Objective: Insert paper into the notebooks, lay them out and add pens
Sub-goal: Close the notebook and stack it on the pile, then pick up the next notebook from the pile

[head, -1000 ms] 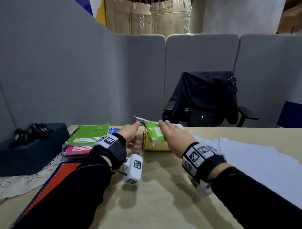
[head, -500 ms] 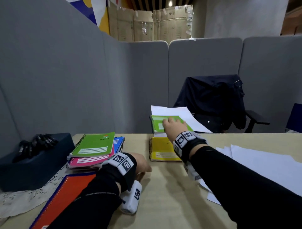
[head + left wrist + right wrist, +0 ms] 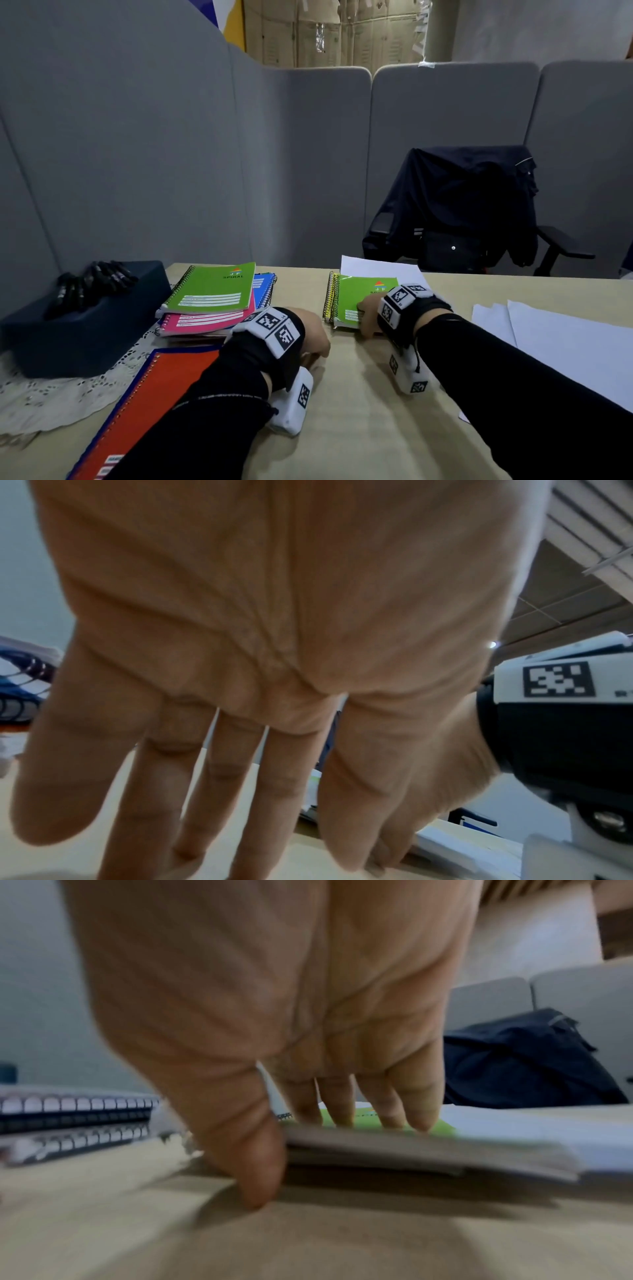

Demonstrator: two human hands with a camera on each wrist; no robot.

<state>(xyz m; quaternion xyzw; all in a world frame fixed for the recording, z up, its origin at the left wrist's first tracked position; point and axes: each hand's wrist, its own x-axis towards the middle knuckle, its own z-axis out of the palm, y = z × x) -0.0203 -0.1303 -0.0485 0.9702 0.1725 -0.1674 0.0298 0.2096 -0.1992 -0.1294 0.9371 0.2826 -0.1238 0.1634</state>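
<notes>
We see the green notebook (image 3: pixel 363 298) lying right of centre in the head view, stacked on a yellow notebook (image 3: pixel 327 312), a white sheet (image 3: pixel 380 267) poking out behind. Our right hand (image 3: pixel 371 317) grips its near edge, fingers (image 3: pixel 421 1096) on the cover, thumb against the side. At lower centre, our left hand (image 3: pixel 313 337) rests spread, straight-fingered, on the table (image 3: pixel 359 428), beside the notebook pile (image 3: pixel 212 301).

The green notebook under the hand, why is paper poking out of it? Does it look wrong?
A white sheet sticks out past the far edge of the green notebook, which the right hand grips at its near edge. It lies on a yellow notebook, a bit off-square. That fits the paper-inserting job. Nothing looks torn or spilled.
</notes>
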